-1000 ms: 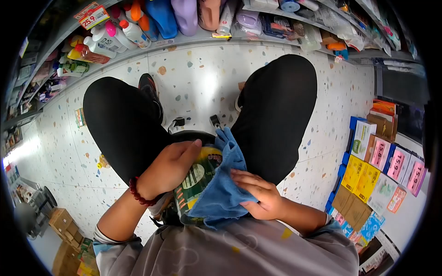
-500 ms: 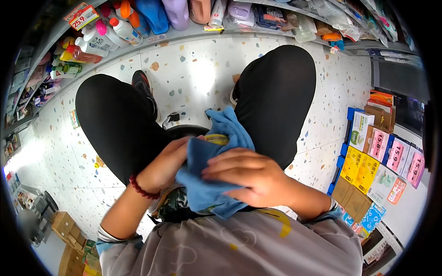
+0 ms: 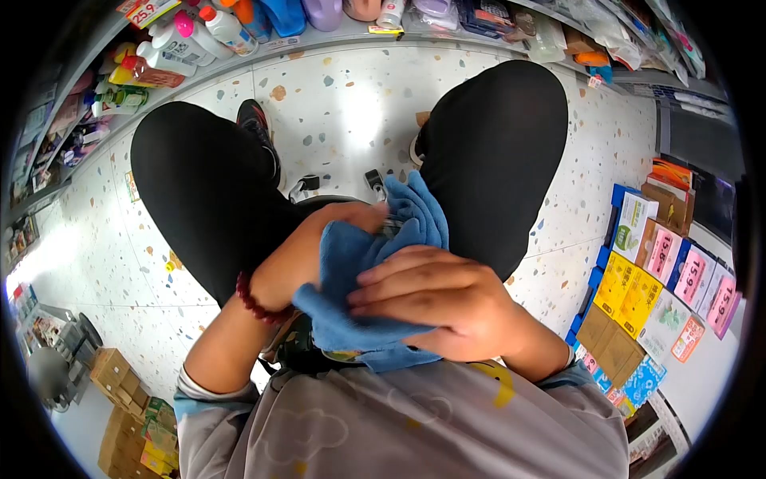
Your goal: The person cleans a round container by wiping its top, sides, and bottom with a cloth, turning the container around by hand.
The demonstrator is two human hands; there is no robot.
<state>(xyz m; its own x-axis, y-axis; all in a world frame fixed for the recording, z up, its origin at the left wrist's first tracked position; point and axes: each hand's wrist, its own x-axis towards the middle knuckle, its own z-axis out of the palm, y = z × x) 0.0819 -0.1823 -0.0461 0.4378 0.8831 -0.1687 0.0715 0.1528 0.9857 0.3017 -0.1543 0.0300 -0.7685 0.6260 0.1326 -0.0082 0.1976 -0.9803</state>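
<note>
A blue cloth (image 3: pixel 347 259) is bunched between my hands above my lap. My right hand (image 3: pixel 447 299) presses the cloth from the right, its fingers curled over the folds. Further up on the left, my left hand (image 3: pixel 351 215), below a dark red bead bracelet (image 3: pixel 259 302), curls in behind the cloth's upper edge. Its fingertips are blurred and partly covered. Between that hand and the cloth shows a small greyish patch of an object; the cloth hides the rest, so its kind cannot be made out.
Shelves with bottles (image 3: pixel 227 32) and packaged goods curve along the far side. Stacked boxes with price tags (image 3: pixel 630 295) stand at the right. Cardboard boxes (image 3: pixel 120 379) are at the lower left. My knees flank the hands over a speckled floor (image 3: pixel 343 96).
My left hand has moved up and right along the cloth's upper edge. The yellow-rimmed part that showed there is now covered. My right hand stays on the cloth, and the view has shifted slightly.
</note>
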